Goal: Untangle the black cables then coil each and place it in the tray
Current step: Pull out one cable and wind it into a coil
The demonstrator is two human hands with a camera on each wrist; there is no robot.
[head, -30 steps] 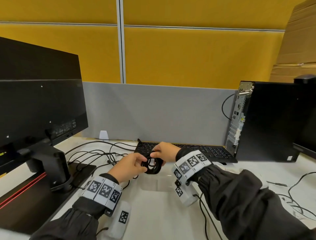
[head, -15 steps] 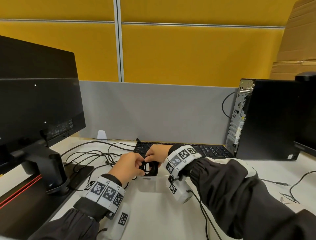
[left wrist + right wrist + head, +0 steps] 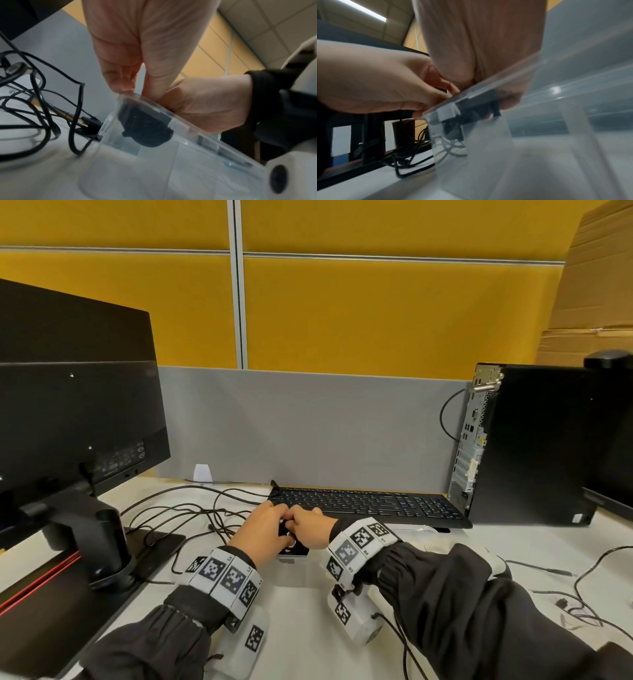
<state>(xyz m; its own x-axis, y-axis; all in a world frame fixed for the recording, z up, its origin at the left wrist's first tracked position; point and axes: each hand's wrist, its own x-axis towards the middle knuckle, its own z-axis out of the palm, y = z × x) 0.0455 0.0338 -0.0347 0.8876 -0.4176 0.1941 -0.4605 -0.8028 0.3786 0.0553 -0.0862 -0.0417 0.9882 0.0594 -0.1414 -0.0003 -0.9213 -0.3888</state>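
Note:
A small coil of black cable is held by both hands just inside the clear plastic tray on the white desk. My left hand pinches it from the left with curled fingers. My right hand grips it from the right, knuckles touching the left hand. Through the tray wall the left wrist view shows the coil below the rim. In the right wrist view, fingers reach into the tray onto the coil. More tangled black cables lie to the left.
A black keyboard lies just behind the hands. A monitor on its stand fills the left side. A black PC tower stands at the right, with thin loose wires on the desk near it.
Both hands have drawn together and come down, bringing the coil from above the desk into the tray. Less of the coil shows between the hands now.

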